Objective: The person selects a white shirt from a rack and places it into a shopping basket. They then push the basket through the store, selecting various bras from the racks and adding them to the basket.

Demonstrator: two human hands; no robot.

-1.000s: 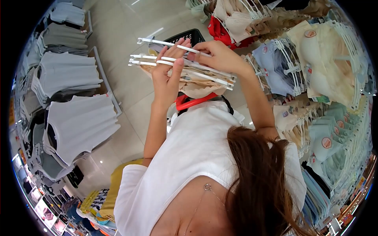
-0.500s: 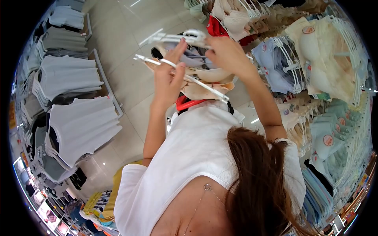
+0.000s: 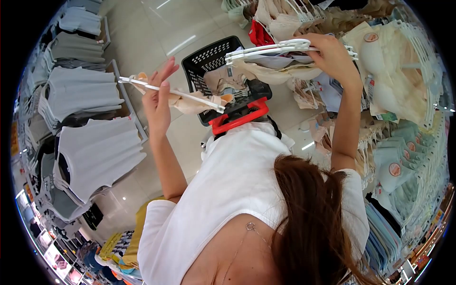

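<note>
My left hand [image 3: 156, 107] holds a white hanger [image 3: 183, 95] carrying a beige bra [image 3: 190, 103]. Its upper fingers stretch out and the hanger's hook is hidden by the hand. Off to the right, my right hand [image 3: 330, 57] is closed on several white hangers [image 3: 270, 50] bunched together. Cream and pale grey-blue bras [image 3: 285, 71] hang from that bunch. Between and below the hands stands a black shopping basket [image 3: 213, 52] with a red handle [image 3: 240, 118]. Folded beige and grey garments [image 3: 225, 80] lie inside it.
Racks of cream bras [image 3: 394, 71] and pale green bras [image 3: 403, 156] line the right side, close to my right arm. White tops [image 3: 99, 152] hang on the left. Tiled floor [image 3: 142, 42] runs between them. Yellow clothing [image 3: 142, 228] hangs at lower left.
My hands have moved apart: the left went left with one hanger and beige bra, the right went right with the bunched hangers. The basket beneath has come into view.
</note>
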